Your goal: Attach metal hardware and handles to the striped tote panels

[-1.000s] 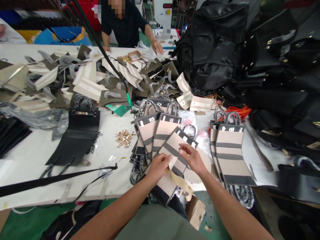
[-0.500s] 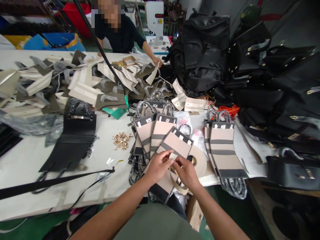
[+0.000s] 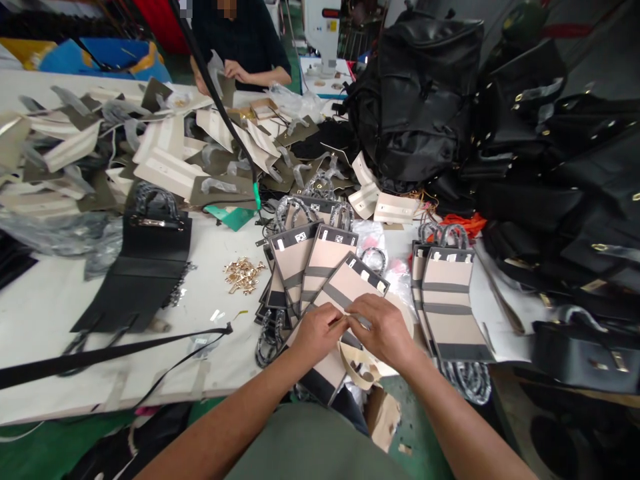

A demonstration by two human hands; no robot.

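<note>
Both hands meet over a flat bag piece with beige lining, dark bands and a black edge. My left hand pinches with thumb and forefinger, its tips against those of my right hand. Between them is the end of a beige tape, mostly hidden by the fingers; the rest loops down below my right hand. The tape's roll, on the table beyond my right hand, is largely covered by it. More bag pieces with plastic-wrapped handles fan out under and behind the hands.
Gold metal fittings lie left of the stack, and a black bag piece farther left. Two lined pieces lie at right. A black strap crosses the front left. Black bags pile up behind; a co-worker stands opposite.
My right hand has turned over the tape end, covering the pale piece that showed between the fingertips. The co-worker has drawn a beige piece in close with both hands. The view has shifted slightly.
</note>
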